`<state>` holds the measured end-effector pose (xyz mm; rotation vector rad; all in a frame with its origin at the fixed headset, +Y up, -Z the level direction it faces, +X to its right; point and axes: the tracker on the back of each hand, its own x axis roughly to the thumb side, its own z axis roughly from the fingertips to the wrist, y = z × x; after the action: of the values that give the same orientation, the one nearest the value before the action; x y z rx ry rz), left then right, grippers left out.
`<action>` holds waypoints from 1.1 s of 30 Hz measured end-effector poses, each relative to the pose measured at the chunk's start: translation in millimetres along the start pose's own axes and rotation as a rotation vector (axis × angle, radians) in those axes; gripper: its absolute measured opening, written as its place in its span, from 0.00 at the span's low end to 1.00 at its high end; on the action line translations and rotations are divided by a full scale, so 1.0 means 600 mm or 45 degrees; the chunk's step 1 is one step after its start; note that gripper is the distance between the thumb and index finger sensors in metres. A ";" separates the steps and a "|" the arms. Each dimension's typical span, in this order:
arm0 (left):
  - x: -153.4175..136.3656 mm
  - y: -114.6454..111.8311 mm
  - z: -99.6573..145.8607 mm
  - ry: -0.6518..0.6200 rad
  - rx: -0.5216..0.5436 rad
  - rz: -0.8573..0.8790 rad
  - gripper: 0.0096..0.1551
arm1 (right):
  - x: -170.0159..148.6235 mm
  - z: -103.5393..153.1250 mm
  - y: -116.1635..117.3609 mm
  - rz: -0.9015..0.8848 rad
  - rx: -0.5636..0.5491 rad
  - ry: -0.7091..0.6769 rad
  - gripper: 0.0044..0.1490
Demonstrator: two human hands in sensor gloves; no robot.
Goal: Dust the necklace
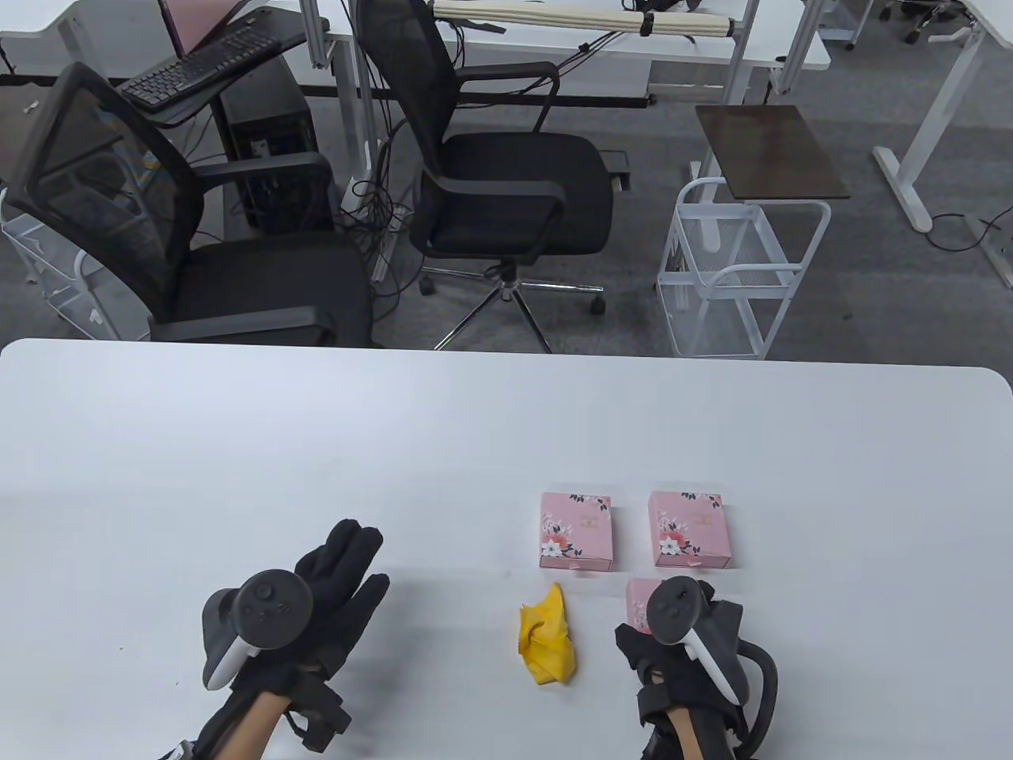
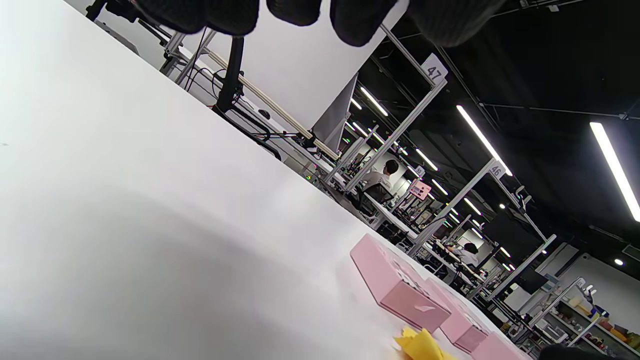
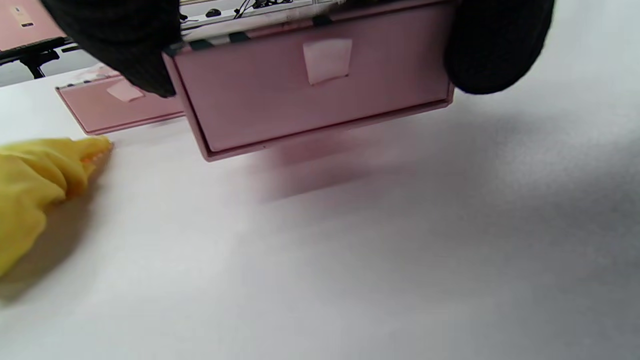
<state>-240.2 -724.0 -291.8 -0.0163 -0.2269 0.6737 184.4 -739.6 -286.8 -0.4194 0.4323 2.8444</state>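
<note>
Three Boxes, One in My Right Hand

My right hand (image 1: 677,633) grips the nearest pink box (image 3: 320,85) by its two sides, front face with pull tab toward my wrist. No necklace is visible; I judge it is inside. Crumpled yellow cloth (image 1: 548,635) lies just left. My left hand (image 1: 316,602) hovers flat, fingers straight, empty, farther off.

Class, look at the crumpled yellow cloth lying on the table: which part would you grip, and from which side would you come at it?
Pinch the yellow cloth at its raised, bunched middle, coming straight down from above. It lies loose on the white table with free space around it, so a top pinch likely gathers the folds cleanly; the open left hand is free for this.
</note>
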 end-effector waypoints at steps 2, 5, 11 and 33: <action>0.000 0.000 0.000 0.001 -0.001 -0.002 0.37 | 0.002 -0.005 0.010 0.013 0.025 0.002 0.70; 0.001 -0.001 0.000 0.000 -0.001 -0.002 0.37 | 0.004 -0.009 0.020 0.031 0.060 -0.014 0.70; 0.002 -0.001 0.000 0.001 0.000 -0.004 0.37 | 0.008 -0.010 0.022 0.050 0.131 -0.014 0.70; 0.049 -0.010 0.016 -0.095 0.127 -0.302 0.38 | 0.168 0.079 -0.002 0.143 -0.598 -0.587 0.56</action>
<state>-216.6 -711.0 -275.9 0.1295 -0.2624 0.4489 79.4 -704.7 -275.0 0.1995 -0.3125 3.0042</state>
